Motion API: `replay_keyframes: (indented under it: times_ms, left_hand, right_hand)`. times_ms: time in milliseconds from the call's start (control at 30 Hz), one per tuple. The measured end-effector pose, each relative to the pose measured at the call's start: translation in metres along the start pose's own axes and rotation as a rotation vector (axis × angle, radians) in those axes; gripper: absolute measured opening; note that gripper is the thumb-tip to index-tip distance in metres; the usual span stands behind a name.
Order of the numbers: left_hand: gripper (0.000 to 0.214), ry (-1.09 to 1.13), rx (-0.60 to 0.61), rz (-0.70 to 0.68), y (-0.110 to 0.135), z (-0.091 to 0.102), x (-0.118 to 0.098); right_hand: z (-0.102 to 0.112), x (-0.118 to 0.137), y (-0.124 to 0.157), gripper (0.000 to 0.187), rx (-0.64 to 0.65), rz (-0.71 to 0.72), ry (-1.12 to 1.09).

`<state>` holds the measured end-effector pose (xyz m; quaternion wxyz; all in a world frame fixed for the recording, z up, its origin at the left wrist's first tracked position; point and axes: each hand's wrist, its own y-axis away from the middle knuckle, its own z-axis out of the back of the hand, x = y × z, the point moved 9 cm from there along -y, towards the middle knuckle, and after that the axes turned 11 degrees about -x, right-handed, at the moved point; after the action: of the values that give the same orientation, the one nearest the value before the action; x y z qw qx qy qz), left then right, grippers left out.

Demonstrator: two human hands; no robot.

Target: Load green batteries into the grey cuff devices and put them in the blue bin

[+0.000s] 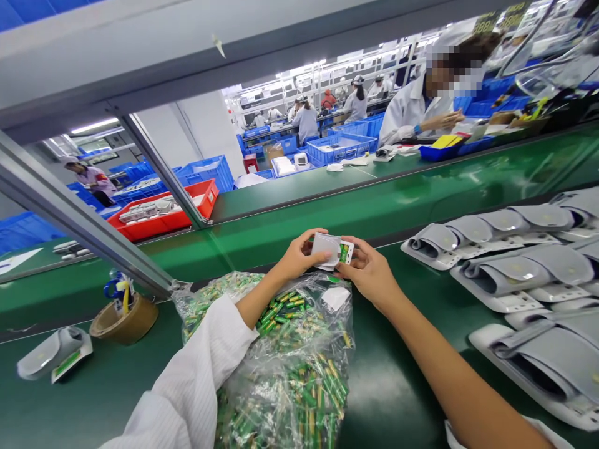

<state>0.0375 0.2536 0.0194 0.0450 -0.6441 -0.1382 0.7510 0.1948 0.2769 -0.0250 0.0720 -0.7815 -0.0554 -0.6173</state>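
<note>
Above the far end of a bag of batteries, both hands hold a wrist blood pressure monitor (326, 251) with a grey cuff and white body. My left hand (299, 254) is closed around its cuff side, thumb across the front. At the other end, the fingers of my right hand (367, 271) grip the white edge beside the battery compartment (345, 252), where green batteries show. Beneath my left forearm lies the clear plastic bag (281, 349), full of loose green and gold batteries. A white scrap (336, 298) rests on the bag.
Rows of similar monitors (519, 271) with grey cuffs lie at right. At left are another monitor (56, 354) and a tape roll (124, 319) holding blue-handled scissors. A metal post (154, 162) and red tray (206, 198) stand farther back. A co-worker (412, 109) sits across the green conveyor belt.
</note>
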Motion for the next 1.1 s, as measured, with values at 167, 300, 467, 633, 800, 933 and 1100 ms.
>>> replay_keyframes:
  times_ms: [167, 300, 467, 633, 800, 933, 1100]
  left_hand:
    - [0.074, -0.023, 0.027, 0.016, 0.006, -0.011, 0.004]
    - [0.078, -0.084, -0.036, 0.105, 0.007, -0.011, 0.02]
    - [0.051, -0.34, -0.056, 0.0, 0.002, -0.009, 0.023]
    - [0.04, -0.522, -0.139, -0.055, -0.004, 0.006, 0.024]
    - [0.028, -0.419, -0.352, 0.052, -0.011, 0.032, 0.027]
    - [0.025, -0.355, -0.429, 0.063, -0.012, 0.042, 0.016]
    - [0.028, -0.249, -0.558, -0.017, -0.033, 0.069, 0.015]
  right_hand:
    - [0.014, -0.006, -0.011, 0.079, -0.09, -0.048, 0.061]
    - [0.04, 0.02, -0.008, 0.045, -0.241, 0.111, 0.618]
    - [0.028, 0.049, 0.007, 0.019, -0.019, 0.368, 0.986]
    - [-0.015, 0.02, 0.026, 0.025, 0.457, 0.517, 1.098]
    - [-0.019, 0.003, 0.026, 0.024, 0.506, 0.308, 1.319]
    - [-0.018, 0.025, 0.046, 0.023, 0.492, 0.15, 1.408]
    - [-0.017, 0.088, 0.039, 0.022, 0.313, 0.238, 1.277]
